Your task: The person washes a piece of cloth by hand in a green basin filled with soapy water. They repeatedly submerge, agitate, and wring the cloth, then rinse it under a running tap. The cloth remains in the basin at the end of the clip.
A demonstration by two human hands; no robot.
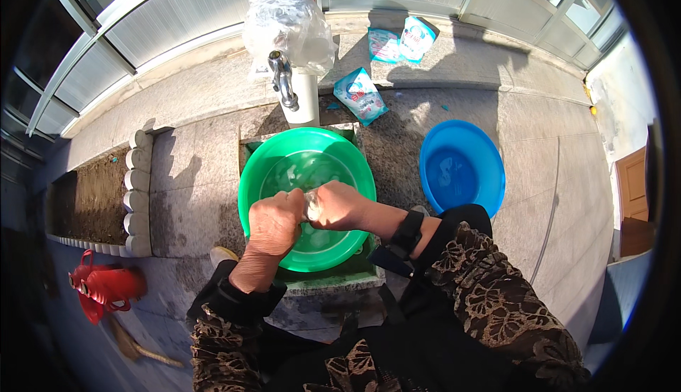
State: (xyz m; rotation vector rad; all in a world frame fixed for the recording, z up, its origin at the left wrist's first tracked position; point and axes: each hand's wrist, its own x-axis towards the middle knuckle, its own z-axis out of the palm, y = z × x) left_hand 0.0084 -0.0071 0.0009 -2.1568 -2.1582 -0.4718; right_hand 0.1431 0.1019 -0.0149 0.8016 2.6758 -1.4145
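Note:
Both my hands are closed around a small pale, wet item (pixel 312 207), seemingly cloth, over a green plastic basin (pixel 251 179). Only a little of it shows between my fists. My left hand (pixel 275 221) grips its left end and my right hand (pixel 340 207) the other end, knuckles almost meeting. Water with whitish shapes in it lies in the bottom of the basin, which rests on a stone sink (pixel 340 285). Behind the basin a chrome tap (pixel 283 80) is fixed to a white post (pixel 304 99). Clear plastic wrapping (pixel 287 19) covers something behind the tap.
To the right stands a blue plastic basin (pixel 462 166). Several blue-and-white printed pouches, one of them a pouch (pixel 362 95) near the tap, lie on the step. At left are a soil bed (pixel 93 200) with scalloped edging, red watering cans (pixel 109 285) and a brush (pixel 125 339).

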